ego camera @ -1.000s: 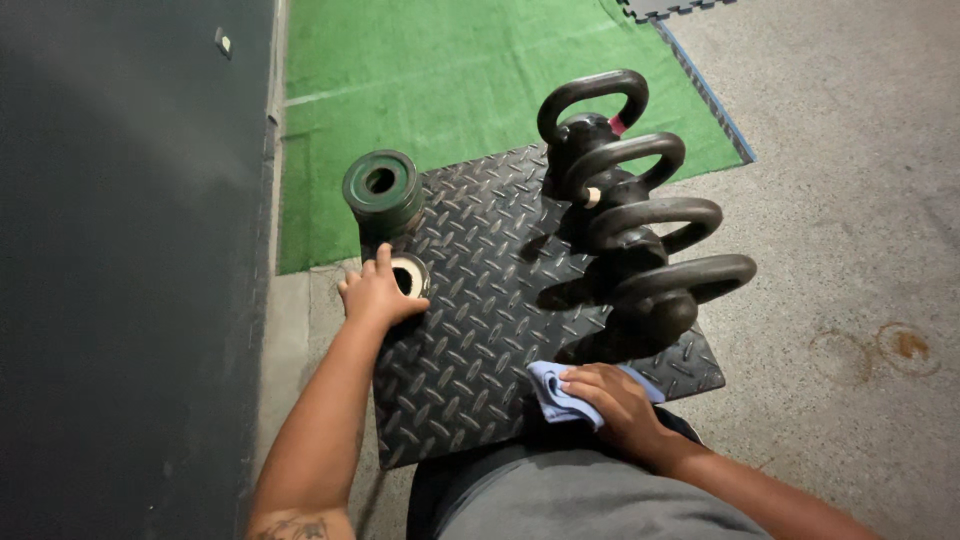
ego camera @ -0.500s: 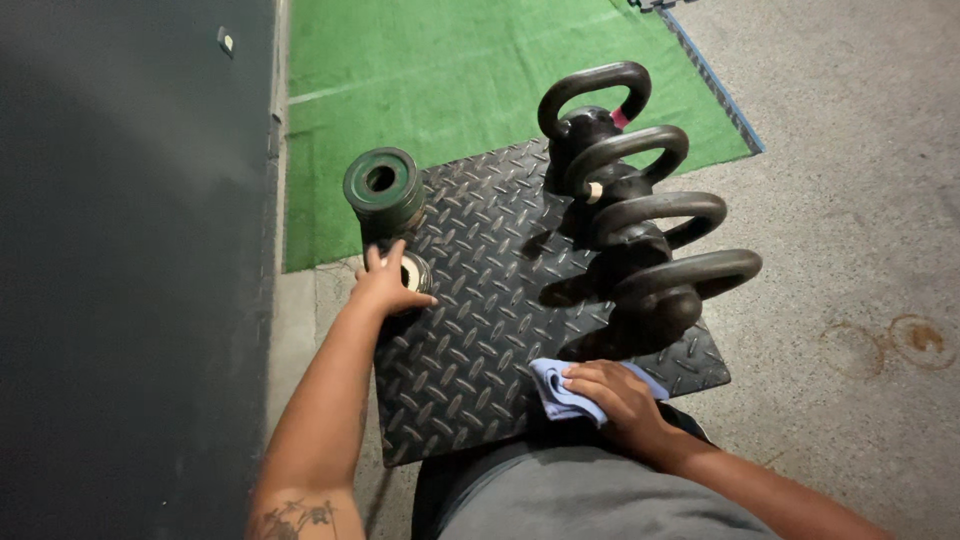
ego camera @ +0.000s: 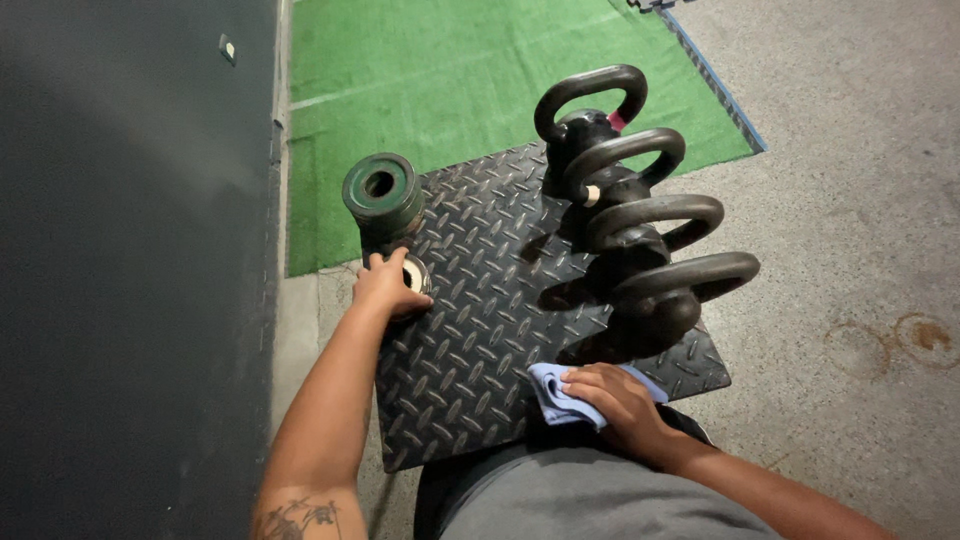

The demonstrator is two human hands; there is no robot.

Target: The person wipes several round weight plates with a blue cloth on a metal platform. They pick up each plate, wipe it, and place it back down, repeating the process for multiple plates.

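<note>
My left hand (ego camera: pixel 385 287) rests on a small round whitish object (ego camera: pixel 416 274) at the left edge of a black diamond-pattern rubber mat (ego camera: pixel 480 340), just below a stack of green weight plates (ego camera: pixel 383 195). My right hand (ego camera: pixel 618 403) presses a light blue cloth (ego camera: pixel 556 392) onto the mat's near edge, in front of the nearest kettlebell. Several black kettlebells (ego camera: pixel 640 240) stand in a row along the mat's right side, handles up.
A dark wall (ego camera: pixel 130 270) fills the left. Green artificial turf (ego camera: pixel 470 80) lies beyond the mat, with a blue edge strip. Grey concrete floor (ego camera: pixel 860 220) with rust-coloured ring stains (ego camera: pixel 925 335) spreads to the right. My grey-clothed knee (ego camera: pixel 590 505) is at the bottom.
The view has shifted slightly. Both hands stay in nearly the same places, the left on the small round object, the right on the cloth.
</note>
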